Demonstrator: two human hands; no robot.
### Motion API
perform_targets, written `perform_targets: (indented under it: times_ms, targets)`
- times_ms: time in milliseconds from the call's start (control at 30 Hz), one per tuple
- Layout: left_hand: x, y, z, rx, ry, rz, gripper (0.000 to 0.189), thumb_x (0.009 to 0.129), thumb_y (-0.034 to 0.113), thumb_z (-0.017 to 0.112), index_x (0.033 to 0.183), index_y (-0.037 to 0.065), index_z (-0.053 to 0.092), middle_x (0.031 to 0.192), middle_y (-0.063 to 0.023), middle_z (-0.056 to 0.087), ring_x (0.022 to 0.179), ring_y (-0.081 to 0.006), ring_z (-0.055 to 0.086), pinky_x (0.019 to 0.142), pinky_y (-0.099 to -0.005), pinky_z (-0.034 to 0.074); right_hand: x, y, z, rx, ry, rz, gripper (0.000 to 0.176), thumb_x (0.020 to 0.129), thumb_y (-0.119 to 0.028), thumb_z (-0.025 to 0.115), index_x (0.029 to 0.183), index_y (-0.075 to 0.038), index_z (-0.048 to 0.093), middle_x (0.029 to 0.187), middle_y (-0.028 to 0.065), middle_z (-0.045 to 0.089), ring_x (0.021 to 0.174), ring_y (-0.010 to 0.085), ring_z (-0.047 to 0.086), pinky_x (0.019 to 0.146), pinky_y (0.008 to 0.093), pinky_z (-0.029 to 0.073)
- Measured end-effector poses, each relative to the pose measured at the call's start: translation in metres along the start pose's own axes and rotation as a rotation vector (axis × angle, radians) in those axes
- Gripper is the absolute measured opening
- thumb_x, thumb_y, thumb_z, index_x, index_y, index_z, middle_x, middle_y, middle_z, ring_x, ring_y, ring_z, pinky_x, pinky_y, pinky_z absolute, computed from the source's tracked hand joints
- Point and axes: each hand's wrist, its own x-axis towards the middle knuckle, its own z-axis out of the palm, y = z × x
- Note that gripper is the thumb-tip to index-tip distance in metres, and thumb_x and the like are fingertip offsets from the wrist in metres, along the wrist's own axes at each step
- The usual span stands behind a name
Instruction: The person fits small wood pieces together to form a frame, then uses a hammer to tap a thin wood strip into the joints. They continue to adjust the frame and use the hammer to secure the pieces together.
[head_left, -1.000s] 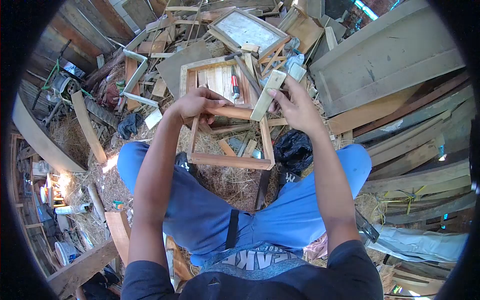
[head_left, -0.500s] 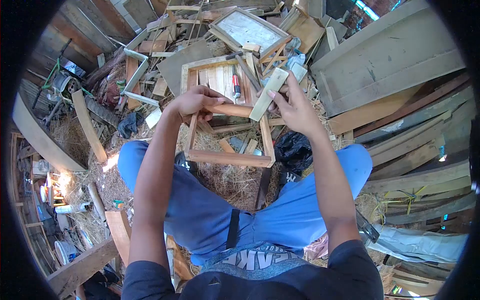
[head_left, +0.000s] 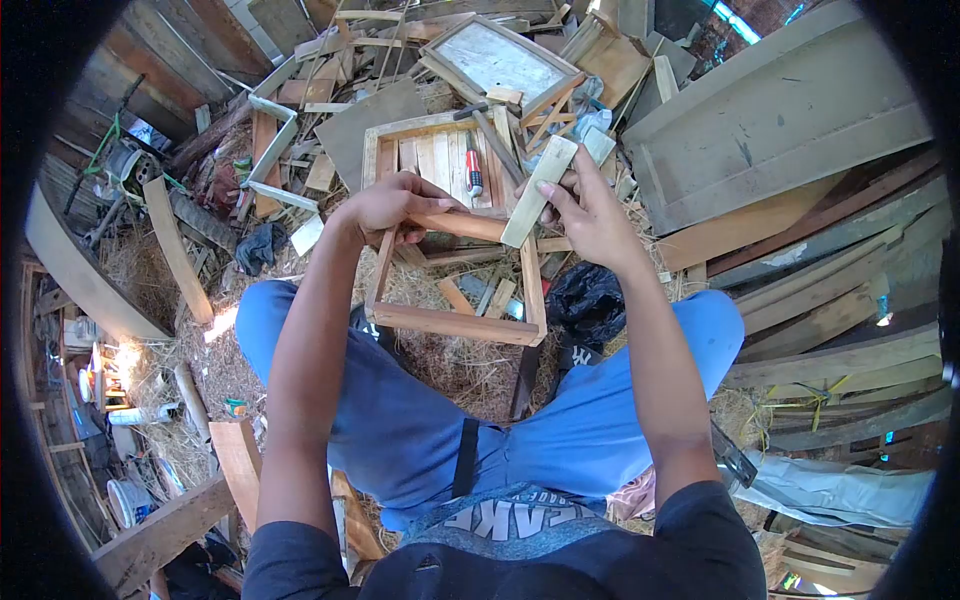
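Observation:
My left hand point(head_left: 405, 205) is closed around the far left corner of a small rectangular wooden frame point(head_left: 455, 321), holding it tilted above the floor. In my right hand point(head_left: 585, 215) is a pale, flat wooden block point(head_left: 538, 192), gripped between thumb and fingers. The block's lower end meets the far right corner of the frame. Beyond the frame lies a larger wooden tray-like box point(head_left: 425, 155) with a slatted bottom, and a red and black screwdriver point(head_left: 472, 168) rests in it. A hammer point(head_left: 490, 130) lies across the box's right side.
A white-topped framed panel point(head_left: 500, 60) lies at the back. To the right leans a large grey panel point(head_left: 780, 130) above stacked planks point(head_left: 830, 300). A black plastic bag point(head_left: 590, 300) sits by my right foot. Wood scraps and straw cover the floor.
The near side of the frame has shifted slightly down and left. My two hands keep nearly the same places, with the block still at the frame's corner.

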Motion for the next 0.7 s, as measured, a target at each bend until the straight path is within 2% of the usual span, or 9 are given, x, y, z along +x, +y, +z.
perform_targets:
  times_ms: [167, 233, 367, 433, 500, 567, 600, 633, 700]
  targets:
    - [0.000, 0.001, 0.001, -0.038, 0.008, 0.064, 0.031, 0.099, 0.024, 0.067, 0.120, 0.001, 0.073, 0.070, 0.0022, 0.061, 0.048, -0.0061, 0.050, 0.043, -0.0224, 0.037, 0.003, 0.008, -0.001, 0.024, 0.045, -0.037, 0.040, 0.105, -0.006, 0.053, 0.142, -0.004, 0.038, 0.100, 0.0107, 0.072, 0.072, 0.0118, 0.061, 0.065, 0.0280, 0.054]
    - [0.001, 0.002, 0.002, -0.059, 0.017, 0.097, 0.031, 0.100, 0.023, 0.067, 0.120, 0.002, 0.073, 0.071, 0.0020, 0.062, 0.049, -0.0059, 0.050, 0.044, -0.0222, 0.037, 0.007, 0.014, -0.002, 0.117, 0.179, -0.046, 0.030, 0.106, -0.009, 0.054, 0.135, -0.003, 0.046, 0.097, 0.0097, 0.071, 0.072, 0.0116, 0.064, 0.061, 0.0274, 0.056]
    - [0.004, 0.002, 0.004, -0.079, 0.131, 0.233, 0.030, 0.103, 0.022, 0.062, 0.123, 0.002, 0.072, 0.074, 0.0023, 0.063, 0.053, -0.0048, 0.049, 0.047, -0.0208, 0.038, 0.012, 0.016, -0.008, 0.253, 0.259, -0.152, 0.022, 0.107, -0.013, 0.054, 0.126, -0.002, 0.053, 0.096, 0.0088, 0.070, 0.073, 0.0121, 0.067, 0.059, 0.0278, 0.058]
    - [0.006, 0.003, 0.005, -0.098, 0.186, 0.269, 0.030, 0.104, 0.022, 0.060, 0.124, 0.002, 0.072, 0.075, 0.0028, 0.063, 0.054, -0.0044, 0.049, 0.048, -0.0203, 0.039, 0.010, 0.006, -0.008, 0.287, 0.429, -0.229, 0.019, 0.108, -0.016, 0.054, 0.118, 0.000, 0.058, 0.098, 0.0084, 0.069, 0.074, 0.0118, 0.068, 0.060, 0.0270, 0.058]
    - [0.009, 0.001, 0.005, -0.132, 0.294, 0.326, 0.030, 0.106, 0.023, 0.058, 0.125, 0.004, 0.071, 0.076, 0.0032, 0.062, 0.055, -0.0041, 0.049, 0.050, -0.0205, 0.040, 0.012, 0.007, -0.014, 0.340, 0.454, -0.236, 0.021, 0.107, -0.018, 0.056, 0.116, 0.001, 0.059, 0.099, 0.0090, 0.069, 0.079, 0.0133, 0.069, 0.067, 0.0284, 0.060]
    - [0.015, -0.006, 0.004, -0.158, 0.296, 0.349, 0.032, 0.106, 0.024, 0.058, 0.130, 0.006, 0.068, 0.076, 0.0035, 0.061, 0.055, -0.0044, 0.050, 0.051, -0.0207, 0.041, 0.018, 0.018, -0.025, 0.143, 0.585, -0.237, 0.027, 0.109, -0.021, 0.052, 0.122, 0.002, 0.057, 0.103, 0.0117, 0.069, 0.087, 0.0197, 0.070, 0.081, 0.0375, 0.063]
    - [0.019, -0.009, 0.008, -0.233, 0.358, 0.407, 0.034, 0.107, 0.024, 0.057, 0.134, 0.006, 0.066, 0.076, 0.0033, 0.061, 0.056, -0.0046, 0.051, 0.051, -0.0209, 0.042, 0.017, 0.017, -0.028, 0.150, 0.573, -0.152, 0.027, 0.109, -0.021, 0.052, 0.125, 0.001, 0.054, 0.107, 0.0124, 0.068, 0.092, 0.0196, 0.070, 0.085, 0.0359, 0.060]
    - [0.023, -0.011, 0.010, -0.308, 0.418, 0.465, 0.036, 0.107, 0.025, 0.057, 0.137, 0.007, 0.063, 0.076, 0.0032, 0.061, 0.056, -0.0048, 0.053, 0.051, -0.0210, 0.042, 0.017, 0.017, -0.028, 0.152, 0.575, -0.157, 0.027, 0.109, -0.021, 0.052, 0.125, 0.001, 0.054, 0.107, 0.0124, 0.068, 0.092, 0.0196, 0.070, 0.085, 0.0359, 0.060]
    - [0.027, -0.014, 0.010, -0.290, 0.407, 0.488, 0.039, 0.108, 0.024, 0.056, 0.142, 0.007, 0.059, 0.079, 0.0024, 0.062, 0.058, -0.0056, 0.055, 0.053, -0.0210, 0.044, 0.016, 0.012, -0.025, 0.495, 0.521, -0.045, 0.023, 0.109, -0.016, 0.047, 0.123, 0.002, 0.049, 0.097, 0.0115, 0.067, 0.086, 0.0199, 0.070, 0.078, 0.0337, 0.057]
